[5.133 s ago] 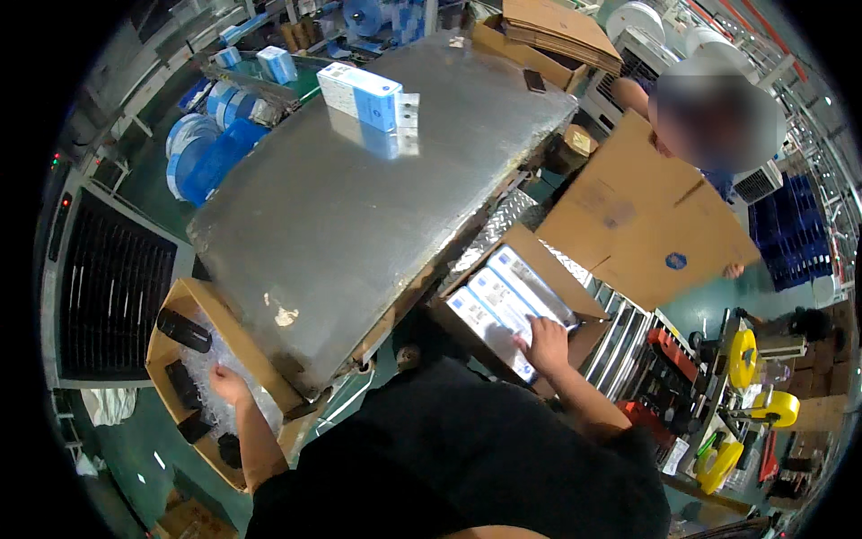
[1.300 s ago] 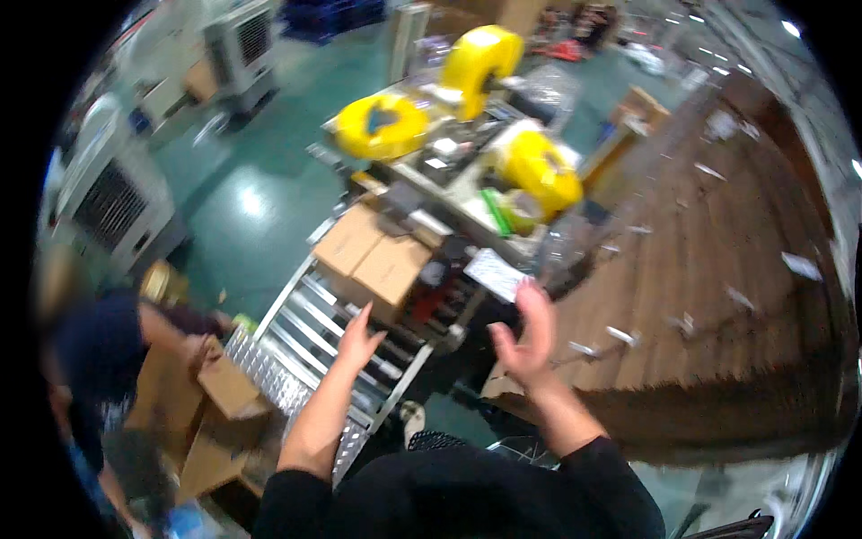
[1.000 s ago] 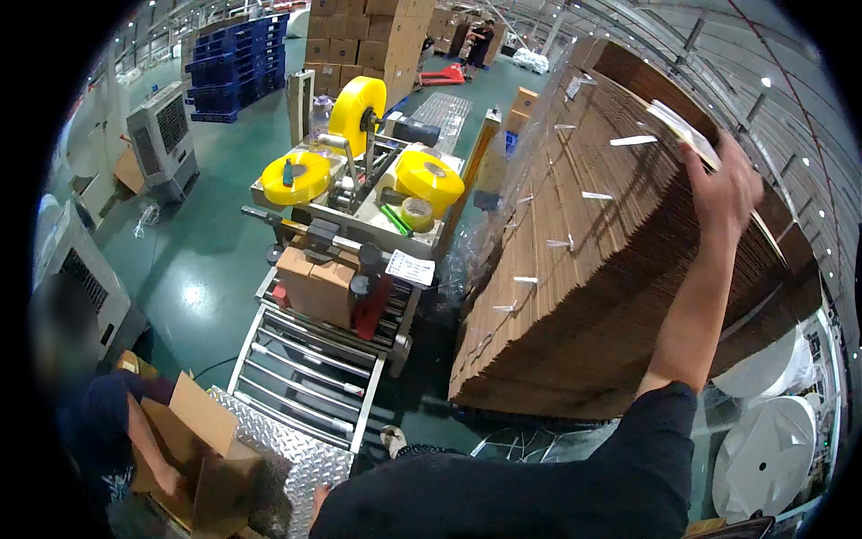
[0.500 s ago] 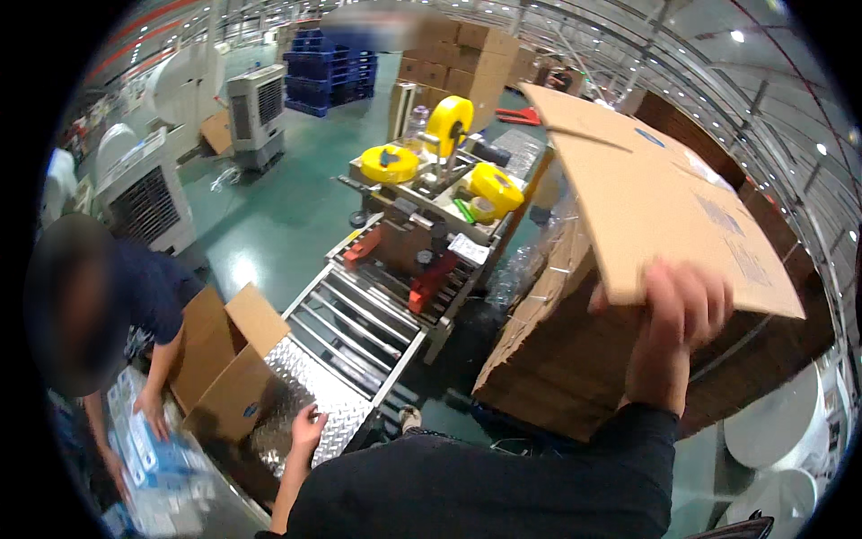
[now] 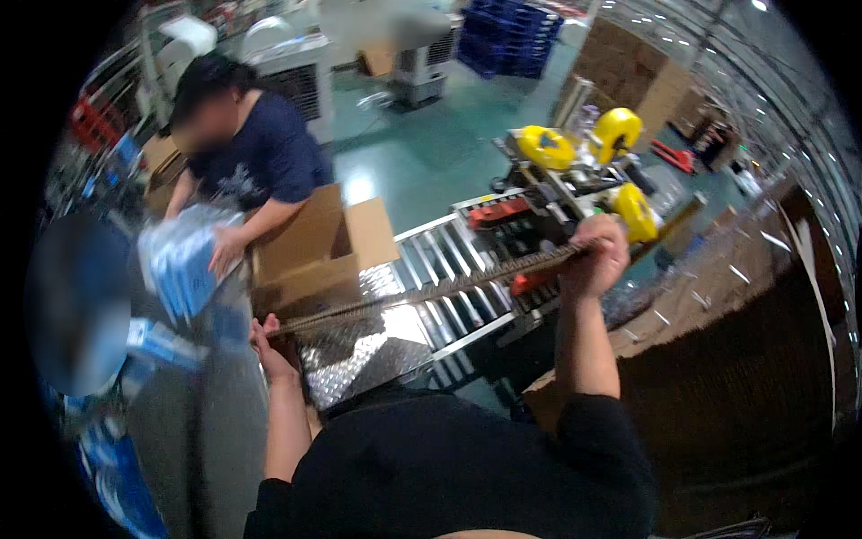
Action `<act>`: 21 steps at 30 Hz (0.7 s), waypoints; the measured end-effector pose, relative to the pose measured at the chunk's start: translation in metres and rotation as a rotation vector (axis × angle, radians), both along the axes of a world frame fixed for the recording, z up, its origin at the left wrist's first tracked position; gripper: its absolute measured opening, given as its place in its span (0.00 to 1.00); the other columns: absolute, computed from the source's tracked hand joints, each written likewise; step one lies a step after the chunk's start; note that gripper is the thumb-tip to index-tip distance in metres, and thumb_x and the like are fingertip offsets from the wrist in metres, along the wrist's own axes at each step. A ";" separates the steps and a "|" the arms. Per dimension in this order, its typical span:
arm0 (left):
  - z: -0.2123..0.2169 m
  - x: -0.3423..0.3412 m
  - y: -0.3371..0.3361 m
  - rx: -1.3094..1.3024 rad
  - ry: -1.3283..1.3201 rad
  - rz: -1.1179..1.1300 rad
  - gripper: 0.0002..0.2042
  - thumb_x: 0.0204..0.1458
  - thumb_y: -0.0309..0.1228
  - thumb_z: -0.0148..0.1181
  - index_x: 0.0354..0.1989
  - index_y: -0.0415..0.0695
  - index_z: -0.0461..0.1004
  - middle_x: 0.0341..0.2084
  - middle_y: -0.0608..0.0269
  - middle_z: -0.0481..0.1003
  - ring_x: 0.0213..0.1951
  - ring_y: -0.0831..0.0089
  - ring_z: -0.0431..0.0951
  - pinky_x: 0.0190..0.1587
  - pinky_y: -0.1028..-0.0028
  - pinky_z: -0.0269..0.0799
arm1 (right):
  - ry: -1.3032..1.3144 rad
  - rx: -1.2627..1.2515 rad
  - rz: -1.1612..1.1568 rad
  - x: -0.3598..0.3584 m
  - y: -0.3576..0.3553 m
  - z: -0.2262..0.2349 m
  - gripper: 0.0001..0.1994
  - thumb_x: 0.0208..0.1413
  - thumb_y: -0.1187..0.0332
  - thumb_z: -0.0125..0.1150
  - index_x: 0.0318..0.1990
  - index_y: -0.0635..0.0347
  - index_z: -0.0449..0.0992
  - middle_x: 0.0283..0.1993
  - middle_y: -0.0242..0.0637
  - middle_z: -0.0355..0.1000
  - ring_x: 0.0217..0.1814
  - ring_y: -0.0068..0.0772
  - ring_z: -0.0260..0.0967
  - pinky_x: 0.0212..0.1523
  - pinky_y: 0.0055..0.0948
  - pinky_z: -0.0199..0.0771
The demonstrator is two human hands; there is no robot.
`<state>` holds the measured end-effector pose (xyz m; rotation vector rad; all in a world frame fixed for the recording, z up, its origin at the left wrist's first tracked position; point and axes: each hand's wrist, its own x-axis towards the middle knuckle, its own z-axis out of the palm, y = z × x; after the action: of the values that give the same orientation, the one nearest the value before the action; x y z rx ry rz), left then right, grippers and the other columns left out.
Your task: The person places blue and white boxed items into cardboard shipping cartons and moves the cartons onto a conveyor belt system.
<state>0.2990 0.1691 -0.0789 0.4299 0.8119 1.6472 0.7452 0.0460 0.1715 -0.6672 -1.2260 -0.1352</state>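
Right hand [image 5: 600, 260] is clenching the far end of a flattened brown corrugated cardboard sheet [image 5: 431, 292], seen edge-on; left hand [image 5: 272, 346] is gripping its near end, so the sheet is spanning level above the silver roller conveyor [image 5: 449, 269]. Judged step: carrying the flat blank toward the work surface. The next move would call for both grips holding firm while it clears the open brown cardboard box [image 5: 310, 251].

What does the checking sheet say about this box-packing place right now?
Surface: shiny metal plate beside a roller conveyor.
Job's things: flattened cardboard sheet, seen edge-on, held level between both hands.
Clutter: open cardboard box; blue packs under a co-worker's hand.
Grippers: left hand and right hand grip the sheet's ends.
Cables: nothing seen.
Surroundings: taping machine with yellow rolls, stack of flat cardboard, green floor.
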 end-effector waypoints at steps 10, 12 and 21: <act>0.000 -0.054 -0.021 -0.114 0.675 0.380 0.30 0.46 0.27 0.69 0.55 0.44 0.57 0.46 0.60 0.63 0.47 0.74 0.64 0.55 0.71 0.61 | -1.066 -0.748 -0.234 -0.085 0.044 -0.202 0.31 0.46 0.61 0.66 0.59 0.53 0.66 0.67 0.39 0.56 0.71 0.53 0.48 0.65 0.68 0.41; 0.000 -0.059 -0.025 -0.145 0.639 0.419 0.36 0.45 0.27 0.70 0.60 0.44 0.53 0.53 0.55 0.60 0.53 0.70 0.63 0.58 0.69 0.60 | -1.091 -0.602 -0.242 -0.074 0.034 -0.222 0.20 0.46 0.62 0.66 0.48 0.51 0.72 0.66 0.35 0.58 0.70 0.46 0.50 0.66 0.66 0.41; 0.041 0.053 -0.018 -0.210 0.638 0.280 0.54 0.48 0.35 0.68 0.71 0.45 0.26 0.68 0.50 0.46 0.65 0.60 0.52 0.63 0.64 0.53 | -1.184 -1.064 0.361 -0.046 0.092 -0.154 0.18 0.57 0.52 0.55 0.51 0.48 0.75 0.40 0.39 0.74 0.42 0.43 0.73 0.39 0.42 0.72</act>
<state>0.3523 0.1513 -0.0375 0.7335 1.5618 1.6684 0.6993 0.1381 0.0170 -1.3359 -2.5847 0.5535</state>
